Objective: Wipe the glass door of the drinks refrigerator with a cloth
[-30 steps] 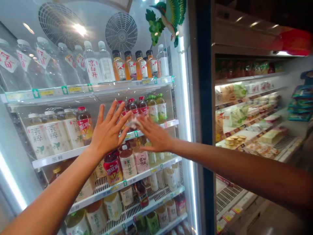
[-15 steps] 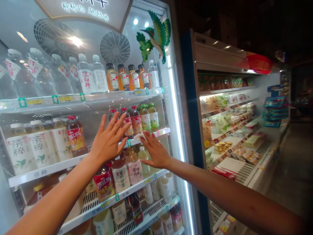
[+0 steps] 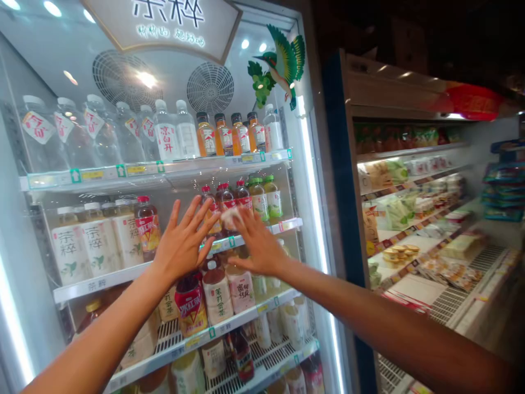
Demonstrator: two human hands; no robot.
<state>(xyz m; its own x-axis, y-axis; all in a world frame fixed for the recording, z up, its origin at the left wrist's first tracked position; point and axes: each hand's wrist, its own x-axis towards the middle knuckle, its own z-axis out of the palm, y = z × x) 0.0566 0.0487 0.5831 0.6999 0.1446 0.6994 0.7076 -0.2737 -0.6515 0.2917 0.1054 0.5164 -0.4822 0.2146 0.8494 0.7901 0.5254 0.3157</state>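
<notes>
At the cooler [image 3: 174, 82], the left hand [image 3: 180, 243] splays its fingers wide. The right hand [image 3: 261, 247], fingers holding white tissue [image 3: 228, 218], has risen, likely mid-wipe.

The left hand [image 3: 178, 246] was splayed before the lit drinks refrigerator [image 3: 312, 164]; the right hand [image 3: 262, 249], slightly blurred, held a white cloth or tissue [image 3: 229, 218] in front of red-capped iced tea bottles [image 3: 243, 194].
</notes>
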